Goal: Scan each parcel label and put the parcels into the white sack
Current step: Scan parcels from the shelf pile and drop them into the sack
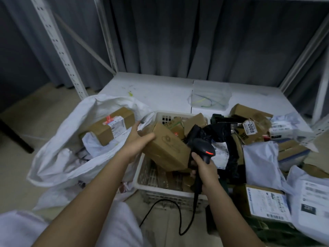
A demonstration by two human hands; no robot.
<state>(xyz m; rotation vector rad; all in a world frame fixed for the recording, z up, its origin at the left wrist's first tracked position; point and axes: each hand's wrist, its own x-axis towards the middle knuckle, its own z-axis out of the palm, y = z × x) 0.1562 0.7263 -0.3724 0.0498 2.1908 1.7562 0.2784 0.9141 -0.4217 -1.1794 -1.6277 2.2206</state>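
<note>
My left hand (138,139) grips a brown cardboard parcel (167,148) by its left end, holding it tilted above the white plastic basket (142,175). My right hand (204,168) holds a black corded barcode scanner (203,148) by its handle, its head with a red light right beside the parcel's right end. The white sack (58,157) lies open on the floor at the left, with a labelled cardboard box (110,125) and pale bags inside it.
Several more parcels, boxes and grey and black mailer bags (260,161) are heaped to the right of the basket and inside it. A white low shelf (160,90) with a clear bag (210,98) lies behind. Metal rack posts (58,50) stand on both sides. The scanner cable (179,218) trails on the floor.
</note>
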